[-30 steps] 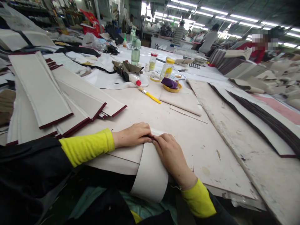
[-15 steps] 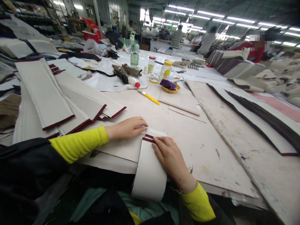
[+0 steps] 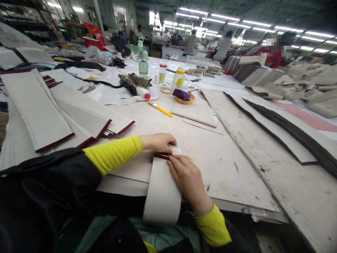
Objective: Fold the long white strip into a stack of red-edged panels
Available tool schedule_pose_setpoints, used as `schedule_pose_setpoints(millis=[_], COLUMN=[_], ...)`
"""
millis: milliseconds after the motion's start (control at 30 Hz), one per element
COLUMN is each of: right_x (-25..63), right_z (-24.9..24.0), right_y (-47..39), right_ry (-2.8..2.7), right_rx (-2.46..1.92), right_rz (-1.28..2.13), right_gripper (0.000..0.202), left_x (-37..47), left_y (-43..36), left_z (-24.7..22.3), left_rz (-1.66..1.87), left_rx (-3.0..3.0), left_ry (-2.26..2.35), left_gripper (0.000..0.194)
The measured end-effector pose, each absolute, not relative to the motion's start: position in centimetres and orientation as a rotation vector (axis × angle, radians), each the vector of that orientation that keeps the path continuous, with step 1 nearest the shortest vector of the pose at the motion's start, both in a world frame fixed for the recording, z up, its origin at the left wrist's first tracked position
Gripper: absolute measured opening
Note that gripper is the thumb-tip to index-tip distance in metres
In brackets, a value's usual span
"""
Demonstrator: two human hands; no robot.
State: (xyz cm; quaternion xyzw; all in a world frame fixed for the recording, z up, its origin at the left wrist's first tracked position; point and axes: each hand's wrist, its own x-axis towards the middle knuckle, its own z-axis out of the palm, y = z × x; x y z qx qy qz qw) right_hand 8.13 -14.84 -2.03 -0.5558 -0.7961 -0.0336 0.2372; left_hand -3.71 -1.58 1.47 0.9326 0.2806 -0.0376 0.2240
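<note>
A pale strip (image 3: 163,189) with a dark red band across its upper end lies over the table's front edge and curls down below it. My left hand (image 3: 162,142) is at the strip's upper end, its fingers bent down and closed near the red band; its fingertips are partly hidden. My right hand (image 3: 187,179) lies along the strip's right side, thumb and fingers pressed together on it just below the band. Left of my hands, pale panels (image 3: 39,112) with dark red edges lie fanned out in a pile.
A yellow brush (image 3: 161,109) lies beyond my hands, with a yellow basket (image 3: 184,101) holding purple cloth, a yellow-lidded jar (image 3: 178,80) and a green bottle (image 3: 143,65) farther back. Dark-edged panels (image 3: 279,130) lie at right. People are in the background.
My left hand has moved right and over the strip's upper end, its fingers now bent down. My right hand stays on the strip. The whole view has shifted slightly.
</note>
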Motion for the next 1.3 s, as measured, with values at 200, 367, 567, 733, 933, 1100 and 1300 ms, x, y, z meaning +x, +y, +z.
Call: schedule_pose_setpoints(millis=[200,367,567,733,933,1100,1300], right_x=[8.2,8.2,8.1,8.3,8.9,9.4,9.6], right_z=[-2.3,-2.2,-2.2,-2.4,-3.4,-4.0,-3.5], right_y=[-15.0,-15.0,-14.9,-14.7,-14.0,-13.3,-12.9], right_ry=[-2.165,-2.148,-2.107,-2.050,-1.789,-1.796,-1.923], right_rx=[-1.531,-1.575,-1.616,-1.636,-1.580,-1.538,-1.614], right_rz=[-0.099,-0.081,-0.049,-0.027,0.040,0.194,0.225], right_gripper=[0.022,0.020,0.017,0.013,0.043,0.067,0.061], left_x=[-3.2,-3.4,-3.9,-4.3,-4.7,-4.8,-5.3], left_y=[-3.1,-3.9,-4.0,-4.5,-4.8,-4.8,-4.2], left_z=[1.1,1.1,0.2,-0.1,-0.6,-1.1,-1.2], left_rz=[0.029,0.067,0.148,0.214,0.226,0.285,0.338], left_rx=[2.668,2.751,2.822,2.844,2.920,2.942,2.850], left_ry=[0.641,0.614,0.536,0.478,0.496,0.527,0.606], left_gripper=[0.036,0.032,0.026,0.023,0.018,0.017,0.020])
